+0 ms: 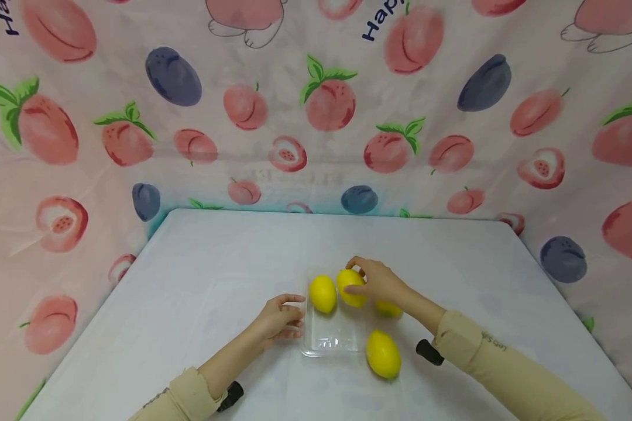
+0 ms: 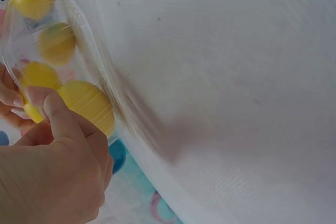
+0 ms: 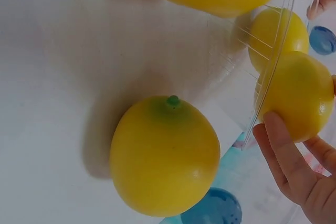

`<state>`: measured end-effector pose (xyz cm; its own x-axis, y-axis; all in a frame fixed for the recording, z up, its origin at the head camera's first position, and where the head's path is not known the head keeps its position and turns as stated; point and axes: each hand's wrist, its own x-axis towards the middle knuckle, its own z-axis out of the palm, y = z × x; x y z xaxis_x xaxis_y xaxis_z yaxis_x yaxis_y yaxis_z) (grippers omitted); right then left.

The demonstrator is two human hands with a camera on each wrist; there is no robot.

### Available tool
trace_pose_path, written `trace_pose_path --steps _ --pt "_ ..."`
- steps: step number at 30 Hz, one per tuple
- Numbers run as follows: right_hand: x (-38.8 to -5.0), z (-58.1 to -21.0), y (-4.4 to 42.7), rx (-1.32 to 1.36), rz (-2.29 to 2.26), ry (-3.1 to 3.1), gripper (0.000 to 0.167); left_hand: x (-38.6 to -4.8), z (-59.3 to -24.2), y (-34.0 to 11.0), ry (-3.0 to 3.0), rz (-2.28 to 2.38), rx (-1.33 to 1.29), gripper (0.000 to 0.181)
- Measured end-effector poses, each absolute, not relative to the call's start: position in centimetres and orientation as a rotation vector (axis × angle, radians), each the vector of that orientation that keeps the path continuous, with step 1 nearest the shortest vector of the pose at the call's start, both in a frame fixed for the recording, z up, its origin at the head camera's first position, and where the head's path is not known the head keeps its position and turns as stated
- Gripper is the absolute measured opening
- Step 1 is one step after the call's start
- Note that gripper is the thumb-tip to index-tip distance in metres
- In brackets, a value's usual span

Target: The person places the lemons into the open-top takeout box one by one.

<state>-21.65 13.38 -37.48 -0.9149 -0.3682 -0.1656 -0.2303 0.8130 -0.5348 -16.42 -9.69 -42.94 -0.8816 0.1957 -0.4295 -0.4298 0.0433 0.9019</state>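
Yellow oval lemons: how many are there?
4: one lemon in the clear rectangular plastic tray, one held by the right hand, one partly hidden behind that hand, one by the tray's near right corner.

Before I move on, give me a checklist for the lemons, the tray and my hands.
1. Right hand gripping the held lemon: ok.
2. Held lemon over the clear tray: ok, toward its back right.
3. Held lemon resting on the tray floor: cannot tell.
4. Back-left lemon inside the tray: ok.
5. Left hand firmly gripping the tray: cannot tell; it is at the left edge.
6. Front lemon and partly hidden lemon inside the tray: not ok; both lie on the table to its right.
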Motion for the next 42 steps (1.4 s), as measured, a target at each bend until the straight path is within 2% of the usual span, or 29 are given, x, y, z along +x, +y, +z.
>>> trace_pose_path --steps 8,14,21,26,37,42 --pt "-21.3 -37.7 11.8 -0.446 -0.64 2.792 0.046 -16.4 -42.8 -9.7 1.909 1.883 -0.261 0.037" --pt "-21.7 -38.5 11.2 -0.555 -0.509 2.869 0.045 -16.5 -42.7 -9.6 1.901 1.881 -0.249 0.036" --pt "-21.3 -39.5 9.9 -0.704 -0.209 2.919 0.058 -16.8 -43.0 -9.7 1.888 1.891 -0.245 0.038" --pt "-21.2 -39.7 9.7 -0.709 -0.16 2.947 0.06 -16.9 -43.2 -9.6 1.883 1.89 -0.245 0.038" --pt "-20.7 -39.0 10.3 -0.821 -0.177 2.972 0.053 -16.9 -43.1 -9.6 1.896 1.878 -0.246 0.038" --pt "-20.3 -38.3 10.6 -0.782 -0.229 2.985 0.048 -16.9 -43.0 -9.6 1.878 1.879 -0.236 0.038"
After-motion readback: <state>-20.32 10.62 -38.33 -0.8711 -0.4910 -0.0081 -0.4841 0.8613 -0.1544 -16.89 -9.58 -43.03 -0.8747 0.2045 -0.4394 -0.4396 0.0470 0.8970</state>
